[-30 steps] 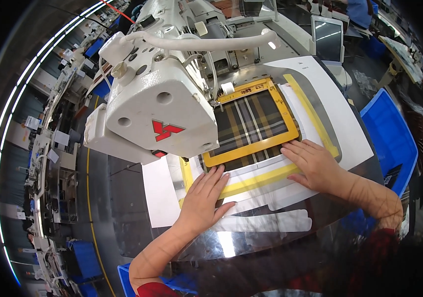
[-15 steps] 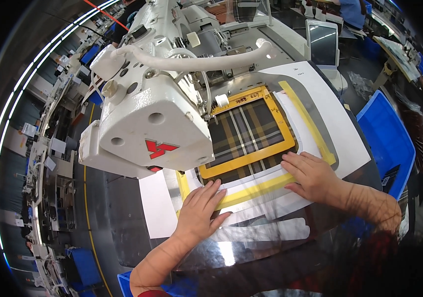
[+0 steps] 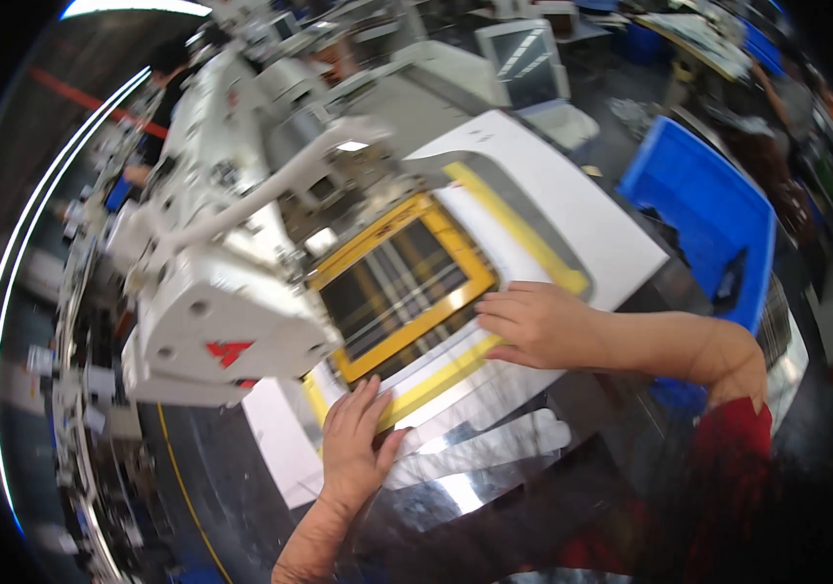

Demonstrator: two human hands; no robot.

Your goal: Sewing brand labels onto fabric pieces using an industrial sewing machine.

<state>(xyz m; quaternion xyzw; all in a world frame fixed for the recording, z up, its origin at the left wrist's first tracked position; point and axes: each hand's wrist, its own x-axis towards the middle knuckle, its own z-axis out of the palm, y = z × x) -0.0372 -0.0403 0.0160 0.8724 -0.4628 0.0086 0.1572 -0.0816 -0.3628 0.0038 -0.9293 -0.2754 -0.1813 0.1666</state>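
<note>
Plaid fabric (image 3: 399, 288) in dark grey, yellow and white lies flat under a yellow rectangular frame (image 3: 416, 329), beside the head of a white sewing machine (image 3: 241, 316). My left hand (image 3: 353, 446) rests with outstretched fingers at the near left corner, its fingertips by the fabric's edge just below the frame. At the near right corner lies my right hand (image 3: 545, 329), palm down, fingers extended and slightly bent against the fabric's edge. Neither hand holds anything. Yellow tape strips (image 3: 523, 234) border the work on a white sheet (image 3: 616, 229).
A blue bin (image 3: 703, 180) with dark items stands to the right. Beyond the work is a small screen (image 3: 523, 63) on a white stand. A pale strip (image 3: 494, 450) lies on the dark tabletop near me. Rows of workstations line the far left.
My view has turned, so the machine, frame and bin sit further left and tilted in the picture. Both hands keep nearly the same places at the fabric's near edge.
</note>
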